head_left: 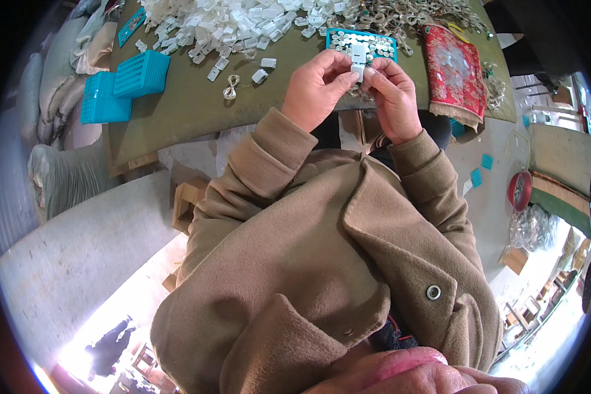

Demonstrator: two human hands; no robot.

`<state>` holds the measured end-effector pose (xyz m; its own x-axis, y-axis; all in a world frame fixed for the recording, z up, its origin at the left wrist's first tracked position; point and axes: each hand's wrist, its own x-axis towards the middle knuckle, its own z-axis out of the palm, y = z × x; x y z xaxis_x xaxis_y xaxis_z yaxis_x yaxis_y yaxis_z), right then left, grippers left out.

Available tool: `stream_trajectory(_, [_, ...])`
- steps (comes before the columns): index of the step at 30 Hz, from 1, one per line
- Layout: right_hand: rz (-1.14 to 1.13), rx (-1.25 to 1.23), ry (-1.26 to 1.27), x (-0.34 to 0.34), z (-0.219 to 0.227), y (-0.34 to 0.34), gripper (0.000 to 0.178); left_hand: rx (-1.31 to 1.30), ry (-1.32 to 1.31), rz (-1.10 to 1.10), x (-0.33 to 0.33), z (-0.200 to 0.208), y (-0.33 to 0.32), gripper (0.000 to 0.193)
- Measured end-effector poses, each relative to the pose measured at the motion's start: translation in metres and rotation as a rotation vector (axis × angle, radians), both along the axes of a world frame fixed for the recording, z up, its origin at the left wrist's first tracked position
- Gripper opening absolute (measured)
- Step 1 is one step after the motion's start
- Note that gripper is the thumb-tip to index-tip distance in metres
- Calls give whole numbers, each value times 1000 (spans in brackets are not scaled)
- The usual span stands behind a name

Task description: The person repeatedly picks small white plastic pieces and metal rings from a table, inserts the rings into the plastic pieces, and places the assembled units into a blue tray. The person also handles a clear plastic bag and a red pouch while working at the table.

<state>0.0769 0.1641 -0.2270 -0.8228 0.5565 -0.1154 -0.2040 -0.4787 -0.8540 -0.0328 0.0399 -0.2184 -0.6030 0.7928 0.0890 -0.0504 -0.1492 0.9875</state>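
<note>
Over the table's (190, 108) near edge, head view: two hands, one white casing (359, 54) between them, two blocks end to end. Left hand (318, 88) pinched closed on the lower block; right hand (395, 98) curled up at its right side, can't tell what it grips.

Containers: one blue tray (329, 41) just beyond, filled with round white pieces (378, 46), too many to count; two tray stacks (130, 82) at left edge; one single tray (131, 27) near far left corner.

Far edge: one casing pile (223, 20), one cable pile (400, 16), both uncountable. One coil (230, 88) near the stacks. One red cloth (450, 72) toward near right corner, one yellow tool (458, 33) beyond.
</note>
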Motion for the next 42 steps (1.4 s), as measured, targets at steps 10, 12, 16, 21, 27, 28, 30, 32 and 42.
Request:
stream_trajectory(10, [96,-115,39,0,11,-3,6,87,-456,4,-8,-12,-4,31])
stream_trajectory(12, [108,-154,23,0,13,-3,6,102,-465,-34,-11,-15,-4,31])
stream_trajectory(16, [121,-100,-20,0,14,-4,6,105,-405,-87,-11,-18,-5,32])
stream_trajectory(21, [141,-93,-49,0,12,-4,5,95,-413,-70,-11,-15,-5,33])
stream_trajectory(27, [82,59,-99,-5,11,-2,6,39,-278,74,1,-10,-2,31])
stream_trajectory(28, [69,91,-94,-7,12,-2,6,56,-220,111,2,-9,0,31])
stream_trajectory(30, [54,143,-104,-10,14,-3,7,44,-203,152,6,-11,2,29])
stream_trajectory(32, [38,161,-126,-12,17,-6,6,55,-84,203,6,-12,4,30])
stream_trajectory(42, [-31,349,-175,-23,13,-7,5,-69,140,187,6,-6,0,29])
